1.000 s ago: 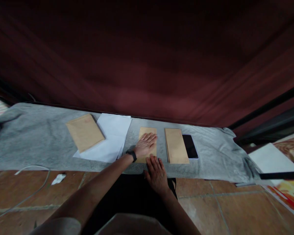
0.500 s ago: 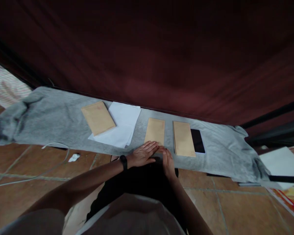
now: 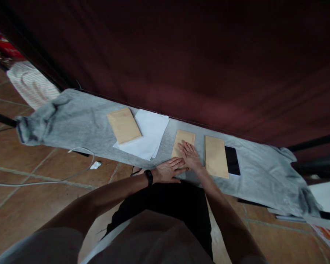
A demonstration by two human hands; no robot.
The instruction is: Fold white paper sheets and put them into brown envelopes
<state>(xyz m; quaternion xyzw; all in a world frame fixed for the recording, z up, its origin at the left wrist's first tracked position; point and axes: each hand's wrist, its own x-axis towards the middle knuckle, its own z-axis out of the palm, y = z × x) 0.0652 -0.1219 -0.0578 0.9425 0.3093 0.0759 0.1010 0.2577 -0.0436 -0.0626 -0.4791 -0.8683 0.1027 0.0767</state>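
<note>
A brown paper envelope (image 3: 186, 135) lies in front of me on a grey cloth (image 3: 79, 128). My left hand (image 3: 169, 169), with a dark band on its wrist, rests flat across the envelope's near end. My right hand (image 3: 190, 154) lies on the envelope's middle and right side, fingers stretched out and pointing away from me. The two hands are close together and hide the near part of the envelope. Just to the right lies a stack of brown envelopes (image 3: 216, 156).
A dark-screened phone (image 3: 232, 160) sits partly under the right stack. On the left, more brown envelopes (image 3: 123, 125) lie over white paper sheets (image 3: 150, 134). A dark red curtain (image 3: 181, 66) hangs behind. A white cable (image 3: 44, 183) runs over the tiled floor (image 3: 63, 205).
My right hand has moved from the near edge up onto the envelope and flattened out. My left hand stays at the near end. The whole view has shifted and tilted slightly.
</note>
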